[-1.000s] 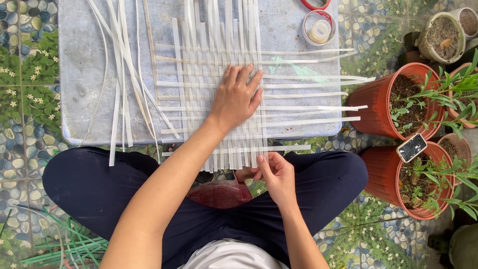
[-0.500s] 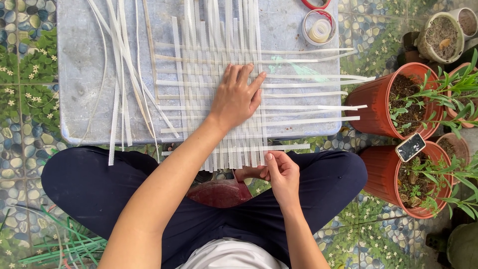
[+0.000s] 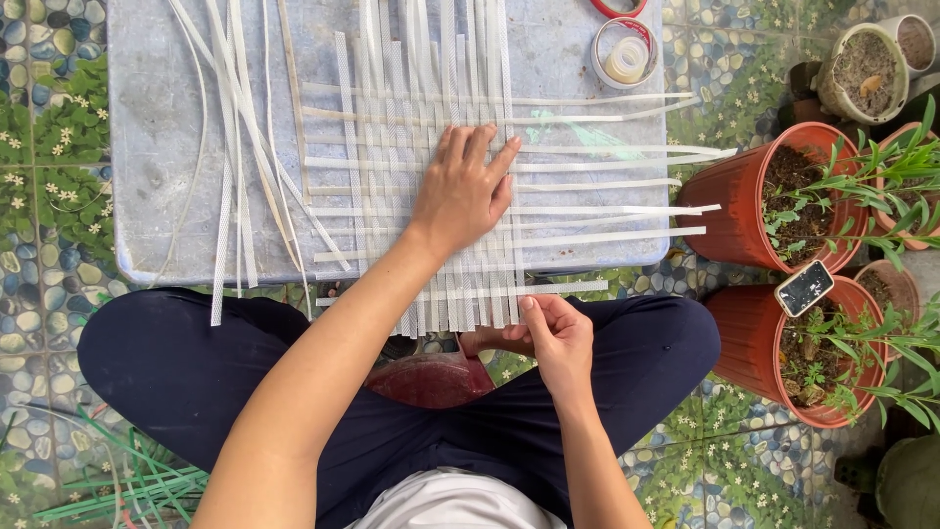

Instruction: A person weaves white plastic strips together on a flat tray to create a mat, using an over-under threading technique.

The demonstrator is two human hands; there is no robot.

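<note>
Grey tabletop [image 3: 157,176] on pebble-tile floor [image 3: 39,294], L hand [image 3: 462,191] flat on woven strips [image 3: 431,245], R hand [image 3: 553,338] pinching strip end.

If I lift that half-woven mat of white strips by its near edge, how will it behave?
The woven mat would probably sag: its thin strips overhang the grey table and droop. Likely light. Loose ends may slip apart, since the left hand presses it flat while the right hand pinches one strip.

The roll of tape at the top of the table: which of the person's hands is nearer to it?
Left. The left hand lies flat on the woven strips below the tape roll; the right hand is off the table's near edge.
</note>
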